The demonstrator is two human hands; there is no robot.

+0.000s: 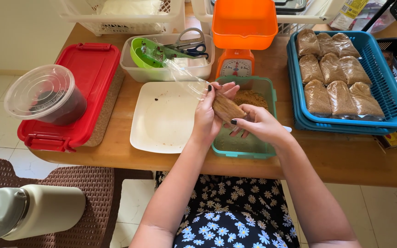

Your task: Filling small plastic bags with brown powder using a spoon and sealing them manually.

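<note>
Above green tub (268, 94), pouch (227, 108) between fingers (238, 122).

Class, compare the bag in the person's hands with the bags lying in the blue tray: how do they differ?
The held bag is gripped by both the left hand and right hand, its clear top loose and unsealed; the tray bags lie flat, closed, in rows in the blue tray. The held bag is single; the tray bags are many. All hold brown powder.

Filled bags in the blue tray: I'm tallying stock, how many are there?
9 bags in the blue tray: three at the back, three in the middle, three in front. Some may hide beneath.
</note>
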